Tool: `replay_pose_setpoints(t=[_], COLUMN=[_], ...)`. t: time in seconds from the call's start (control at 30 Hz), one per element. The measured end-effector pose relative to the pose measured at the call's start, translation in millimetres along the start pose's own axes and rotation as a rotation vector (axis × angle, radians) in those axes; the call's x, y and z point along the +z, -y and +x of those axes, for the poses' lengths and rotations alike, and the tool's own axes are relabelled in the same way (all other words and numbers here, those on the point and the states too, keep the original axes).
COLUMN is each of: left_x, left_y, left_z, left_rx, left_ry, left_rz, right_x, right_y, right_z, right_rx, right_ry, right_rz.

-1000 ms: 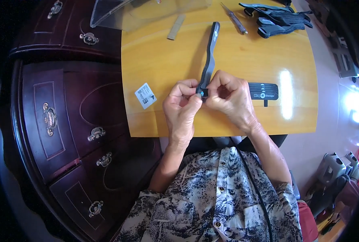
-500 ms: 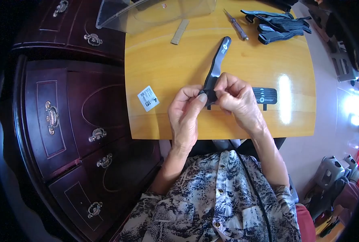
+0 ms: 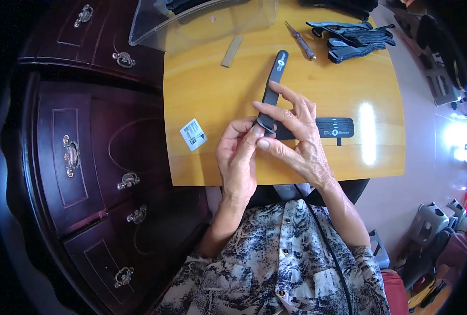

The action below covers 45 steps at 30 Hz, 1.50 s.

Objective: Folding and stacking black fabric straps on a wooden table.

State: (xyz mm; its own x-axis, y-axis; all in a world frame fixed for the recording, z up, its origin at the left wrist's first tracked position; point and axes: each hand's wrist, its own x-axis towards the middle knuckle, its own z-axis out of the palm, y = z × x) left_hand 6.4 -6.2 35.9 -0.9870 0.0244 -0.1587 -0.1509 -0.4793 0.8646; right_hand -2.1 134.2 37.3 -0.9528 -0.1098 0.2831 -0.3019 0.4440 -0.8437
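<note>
One black strap (image 3: 275, 79) slants away above the table (image 3: 207, 170), its curled near end pinched by the left hand (image 3: 237, 160); the right hand (image 3: 303, 135), fingers spread, lies across it. One white label (image 3: 193, 135) and one screwdriver (image 3: 302, 42) lie apart.

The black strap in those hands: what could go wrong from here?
The black strap might slip, since the left hand seems to pinch it only near its folded lower end, while the right hand has its fingers spread across it. The right hand also covers part of the flat set of black straps, so it could nudge that aside.
</note>
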Motion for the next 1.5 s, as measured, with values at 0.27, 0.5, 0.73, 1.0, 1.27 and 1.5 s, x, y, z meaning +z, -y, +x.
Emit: replay_pose_setpoints(t=[0.27, 0.5, 0.73, 1.0, 1.27, 1.5], left_x=[5.1, 13.0, -6.9, -51.6, -55.3, -68.3], left_y=[-5.7, -22.2, -59.1, -43.3, -15.0, -14.9], left_z=[-1.2, -2.3, -57.7, -27.7, 40.0, 41.7], left_rx=[0.051, 0.114, 0.227, 0.121, 0.021, -0.069], left_ry=[0.040, 0.078, 0.483, 0.055, 0.008, -0.072], left_rz=[0.007, 0.062, 0.281, 0.200, 0.320, 0.400], right_x=[4.1, 2.3, -108.5, -165.4, -147.1, -97.1], right_y=[14.4, 28.2, -61.4, 15.1, 72.9, 72.8], right_z=[2.9, 20.9, 178.9, 236.1, 110.5, 26.0], right_rx=[0.092, 0.310, -0.164, -0.008, -0.034, 0.403], right_ry=[-0.037, -0.072, -0.564, -0.800, -0.424, -0.237], right_rz=[0.215, 0.537, -0.242, 0.609, 0.224, 0.273])
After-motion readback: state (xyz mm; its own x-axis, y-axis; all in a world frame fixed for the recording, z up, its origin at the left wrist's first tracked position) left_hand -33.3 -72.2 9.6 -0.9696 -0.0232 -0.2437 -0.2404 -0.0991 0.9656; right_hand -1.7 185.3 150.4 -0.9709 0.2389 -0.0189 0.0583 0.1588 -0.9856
